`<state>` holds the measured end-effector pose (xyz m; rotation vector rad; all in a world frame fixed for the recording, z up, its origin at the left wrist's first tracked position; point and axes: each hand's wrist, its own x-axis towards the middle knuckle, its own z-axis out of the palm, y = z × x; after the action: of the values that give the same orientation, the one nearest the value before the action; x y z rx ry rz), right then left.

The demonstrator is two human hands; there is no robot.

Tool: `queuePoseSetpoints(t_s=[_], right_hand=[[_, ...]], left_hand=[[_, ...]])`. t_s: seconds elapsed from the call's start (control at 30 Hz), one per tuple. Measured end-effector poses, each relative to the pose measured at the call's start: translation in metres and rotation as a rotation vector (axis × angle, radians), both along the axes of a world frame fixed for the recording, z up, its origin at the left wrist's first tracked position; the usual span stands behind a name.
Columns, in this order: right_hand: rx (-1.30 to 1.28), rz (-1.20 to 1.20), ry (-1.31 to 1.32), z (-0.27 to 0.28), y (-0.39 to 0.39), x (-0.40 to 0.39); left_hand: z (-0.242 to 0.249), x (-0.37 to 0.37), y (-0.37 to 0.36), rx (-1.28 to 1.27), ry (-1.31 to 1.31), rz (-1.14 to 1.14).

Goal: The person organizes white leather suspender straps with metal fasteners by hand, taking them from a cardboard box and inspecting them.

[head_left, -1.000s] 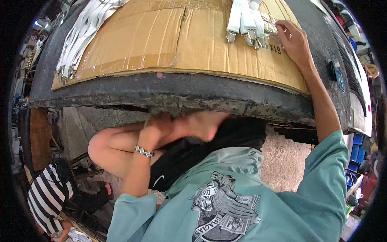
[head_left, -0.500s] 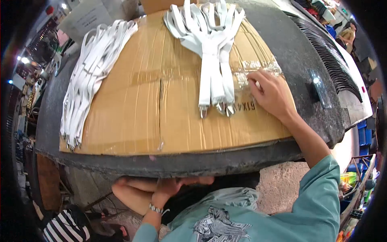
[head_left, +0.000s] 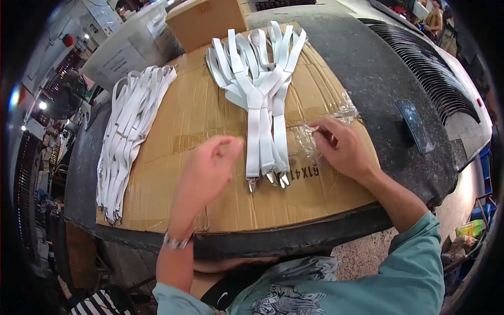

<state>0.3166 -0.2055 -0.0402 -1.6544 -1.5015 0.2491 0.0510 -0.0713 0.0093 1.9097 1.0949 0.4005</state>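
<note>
White elastic suspenders (head_left: 253, 134) lie in a stack on the cardboard sheet (head_left: 157, 184), their metal clips toward me and their looped straps fanned out at the far end. My left hand (head_left: 207, 168), a bracelet at its wrist, is raised over the cardboard just left of the clips. Motion blurs its bent fingers, and I see nothing held in them. To the right of the stack, my right hand (head_left: 344, 149) is loosely closed over clear tape on the cardboard, apart from the straps. No object shows in its curled fingers.
Another bundle of white suspenders (head_left: 128, 136) lies at the left. Behind it stand a pale bin (head_left: 142, 42) and a cardboard box (head_left: 207, 21). A phone (head_left: 415, 126) rests on the dark tabletop (head_left: 386, 89) at right, near a row of black curved strips (head_left: 420, 68).
My left hand has come up from below the table edge to beside the suspenders. My right hand stays near the same place on the cardboard. The camera view has tilted up.
</note>
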Motion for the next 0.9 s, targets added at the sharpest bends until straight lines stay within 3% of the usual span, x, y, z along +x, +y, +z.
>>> queuePoseSetpoints(t_s=[0.1, 0.17, 0.27, 0.3, 0.4, 0.73, 0.9], right_hand=[[0.068, 0.053, 0.001, -0.004, -0.002, 0.008], [0.021, 0.055, 0.076, 0.003, -0.006, 0.009], [-0.009, -0.011, 0.118, 0.007, -0.007, 0.017], [-0.024, -0.033, 0.119, 0.009, -0.006, 0.019], [-0.054, -0.056, 0.157, 0.008, -0.002, 0.029], [-0.175, -0.057, 0.474, -0.004, -0.002, 0.035], [-0.112, -0.081, 0.36, -0.008, 0.001, 0.035]], left_hand=[[-0.032, 0.053, 0.032, 0.104, 0.234, -0.052], [-0.035, 0.08, 0.027, 0.122, 0.204, -0.131], [-0.055, 0.112, 0.023, -0.248, -0.224, -0.251], [-0.053, 0.125, 0.017, -0.344, -0.234, -0.195], [-0.058, 0.145, 0.01, -0.227, -0.231, -0.171], [-0.042, 0.074, 0.04, -0.416, -0.337, -0.039], [-0.038, 0.045, 0.029, -0.595, -0.445, -0.02]])
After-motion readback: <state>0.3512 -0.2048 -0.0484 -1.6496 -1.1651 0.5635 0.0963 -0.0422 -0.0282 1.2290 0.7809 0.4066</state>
